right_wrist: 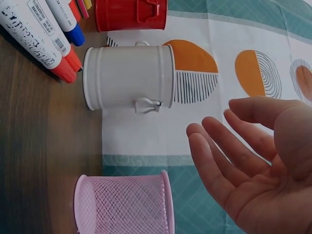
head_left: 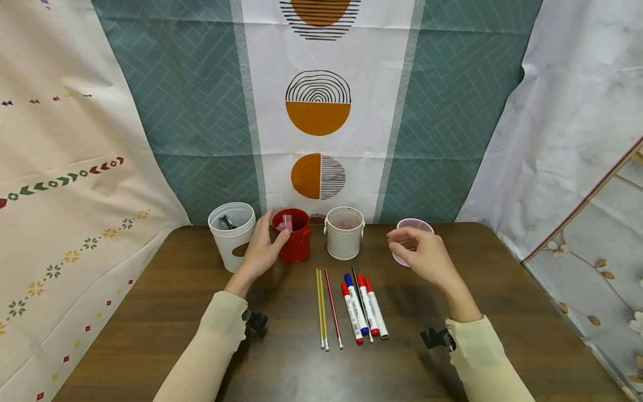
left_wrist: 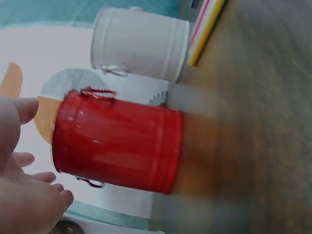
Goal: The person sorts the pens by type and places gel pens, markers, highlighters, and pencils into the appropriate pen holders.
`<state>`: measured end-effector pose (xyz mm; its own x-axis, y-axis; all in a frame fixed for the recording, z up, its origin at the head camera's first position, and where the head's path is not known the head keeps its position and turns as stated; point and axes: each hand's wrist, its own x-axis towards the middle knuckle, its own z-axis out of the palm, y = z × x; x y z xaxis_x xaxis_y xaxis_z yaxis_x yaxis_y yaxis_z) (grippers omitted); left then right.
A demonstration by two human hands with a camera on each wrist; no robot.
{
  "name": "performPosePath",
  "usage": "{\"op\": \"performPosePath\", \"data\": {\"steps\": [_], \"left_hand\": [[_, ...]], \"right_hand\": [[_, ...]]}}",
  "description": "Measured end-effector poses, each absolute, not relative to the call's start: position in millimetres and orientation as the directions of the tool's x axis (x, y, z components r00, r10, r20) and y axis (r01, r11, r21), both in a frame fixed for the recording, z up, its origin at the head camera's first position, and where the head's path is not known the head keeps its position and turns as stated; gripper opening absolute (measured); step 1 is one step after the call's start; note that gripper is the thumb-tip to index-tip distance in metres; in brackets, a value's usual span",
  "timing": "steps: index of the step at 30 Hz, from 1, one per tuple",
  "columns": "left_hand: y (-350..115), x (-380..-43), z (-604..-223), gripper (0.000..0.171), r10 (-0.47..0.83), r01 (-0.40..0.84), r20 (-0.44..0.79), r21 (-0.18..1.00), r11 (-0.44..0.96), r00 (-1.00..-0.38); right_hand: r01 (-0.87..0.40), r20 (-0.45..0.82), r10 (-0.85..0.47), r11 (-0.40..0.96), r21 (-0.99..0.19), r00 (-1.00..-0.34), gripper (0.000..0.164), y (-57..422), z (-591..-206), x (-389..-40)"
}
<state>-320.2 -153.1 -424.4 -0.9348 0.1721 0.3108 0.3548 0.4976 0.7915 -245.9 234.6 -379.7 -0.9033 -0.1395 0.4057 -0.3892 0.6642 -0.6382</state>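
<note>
We see two bare hands working over a dark brown wooden table (head_left: pixel 150 312). The left hand (head_left: pixel 261 251), open and holding nothing, reaches between a tall white bucket (head_left: pixel 223 243) and a glossy red metal bucket (head_left: pixel 296 249), its thumb nearest the red one. The right hand (head_left: pixel 427 254), empty, its fingers loosely bent and spread, hovers by a pink mesh cup (right_wrist: pixel 129 204). Inside the red bucket we spot translucent pink pieces (head_left: pixel 287 221), too small to count; dark objects (head_left: pixel 228 222) lie in the tall white one. Between the hands stands a cream metal bucket (head_left: pixel 344 244) with side handles, the fourth container in the row. Nearer us lie four pencils: two yellow (head_left: pixel 324 310), one dark red (head_left: pixel 334 310) and one black (head_left: pixel 354 273). Beside them we count four white markers, three red-capped (head_left: pixel 351 312) and one blue-capped (head_left: pixel 356 304). Behind hangs a green-and-white cloth (head_left: pixel 196 84).
</note>
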Motion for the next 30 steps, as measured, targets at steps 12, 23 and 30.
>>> {"op": "performPosePath", "data": {"steps": [12, 23, 30], "left_hand": [[-128, -303, -400, 0.063, 0.228, 0.514, 0.461, 0.78, 0.357, -0.858], [-92, -310, -416, 0.062, 0.336, 0.466, 0.364, 0.829, 0.309, -0.869], [-76, -317, -425, 0.068, 0.393, 0.404, 0.27, 0.86, 0.312, -0.879]], "right_hand": [[-0.385, 0.395, -0.139, 0.648, -0.657, -0.908, 0.017, 239, -376, -246], [-0.368, 0.373, -0.139, 0.652, -0.663, -0.917, 0.019, 244, -377, -245], [-0.376, 0.386, -0.139, 0.662, -0.649, -0.912, 0.018, 245, -378, -246]]}}
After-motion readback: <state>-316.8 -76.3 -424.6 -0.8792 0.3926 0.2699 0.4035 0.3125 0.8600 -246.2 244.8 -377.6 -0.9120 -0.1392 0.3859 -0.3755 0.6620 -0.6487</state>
